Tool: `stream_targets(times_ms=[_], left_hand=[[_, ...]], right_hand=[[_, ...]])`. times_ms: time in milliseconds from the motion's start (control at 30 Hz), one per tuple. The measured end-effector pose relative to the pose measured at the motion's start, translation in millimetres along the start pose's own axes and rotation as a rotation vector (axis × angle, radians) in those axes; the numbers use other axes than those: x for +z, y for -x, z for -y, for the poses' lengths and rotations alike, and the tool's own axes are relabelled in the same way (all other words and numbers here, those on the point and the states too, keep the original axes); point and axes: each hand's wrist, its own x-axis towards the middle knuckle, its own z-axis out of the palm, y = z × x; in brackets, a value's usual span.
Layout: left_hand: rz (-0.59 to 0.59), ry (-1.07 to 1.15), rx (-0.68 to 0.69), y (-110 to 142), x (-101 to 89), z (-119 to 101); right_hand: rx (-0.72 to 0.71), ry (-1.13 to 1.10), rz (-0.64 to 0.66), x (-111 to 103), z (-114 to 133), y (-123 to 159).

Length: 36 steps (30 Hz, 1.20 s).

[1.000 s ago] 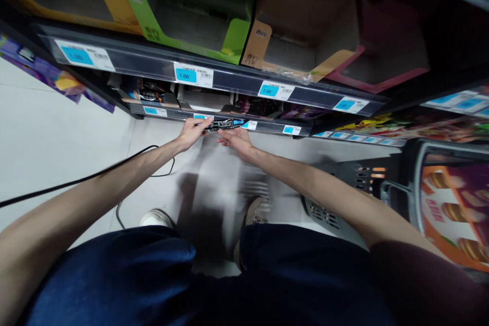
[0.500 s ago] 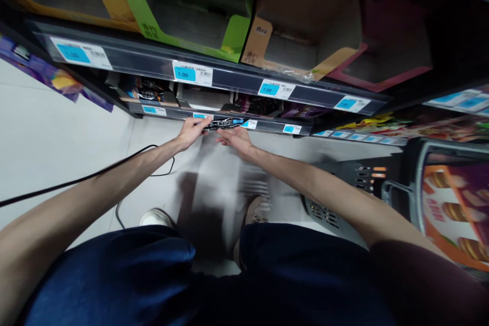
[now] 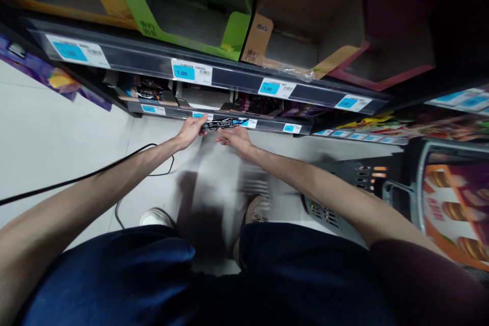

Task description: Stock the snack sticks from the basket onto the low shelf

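Observation:
A dark snack packet [image 3: 223, 124] with a blue end lies level in front of the lowest shelf's edge. My left hand [image 3: 192, 131] is closed on its left end, thumb on top. Just under its right part is my right hand [image 3: 237, 138], palm partly up and fingers stretched out to the left. Those fingers look loose and apart, against or very near the packet's lower side. Behind the packet, an open display carton [image 3: 205, 98] stands on the low shelf, with dark packets [image 3: 147, 90] to its left and more dark packets [image 3: 257, 104] to its right.
Above my hands runs a shelf edge [image 3: 229, 77] with price tags, carrying green and tan cartons [image 3: 256, 43]. A grey shopping basket [image 3: 410, 183] with an orange package [image 3: 443, 198] stands at right. A black cable [image 3: 91, 173] crosses my left forearm.
Both hands and the packet stay almost in place; the left thumb and packet shift very slightly left. The view also moves a little.

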Motion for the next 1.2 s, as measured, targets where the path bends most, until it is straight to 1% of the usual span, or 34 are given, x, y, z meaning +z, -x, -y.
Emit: stream_targets(times_ms=[100, 167, 333, 433, 500, 533, 667, 800, 900, 967, 1033, 1133, 1200], left_hand=[[0.118, 0.056, -0.075, 0, 0.2, 3], [0.164, 0.061, -0.086, 1, 2.0, 2], [0.161, 0.004, 0.034, 7, 6.2, -3], [0.194, -0.021, 0.036, 9, 5.5, -5], [0.229, -0.051, 0.008, 11, 4.9, -4], [0.245, -0.063, -0.016, 12, 4.9, -3], [0.298, -0.084, -0.119, 18, 9.3, 3], [0.313, -0.134, -0.125, 26, 17.9, 8], [0.328, -0.198, -0.123, 31, 22.8, 11], [0.347, -0.23, -0.129, 33, 24.5, 13], [0.369, -0.235, -0.139, 35, 25.1, 13], [0.392, -0.205, -0.135, 37, 24.9, 13], [0.406, -0.181, -0.128, 38, 24.9, 12]], right_hand=[[-0.002, -0.004, -0.013, -2, 0, -1], [0.006, -0.031, -0.011, -2, 0, -1], [-0.024, -0.101, 0.068, -4, -1, -3], [-0.039, -0.044, 0.032, -7, -3, -10], [-0.053, 0.011, 0.014, -11, -3, -16], [-0.065, 0.035, 0.028, -14, -2, -18], [-0.1, 0.099, 0.15, -25, 3, -23], [-0.065, 0.205, 0.204, -33, 4, -24], [-0.033, 0.2, 0.239, -35, 0, -25], [-0.023, 0.163, 0.228, -36, -2, -27], [-0.025, 0.142, 0.187, -35, -3, -29], [-0.053, 0.088, 0.132, -34, -4, -33], [-0.079, 0.046, 0.125, -33, -4, -35]])
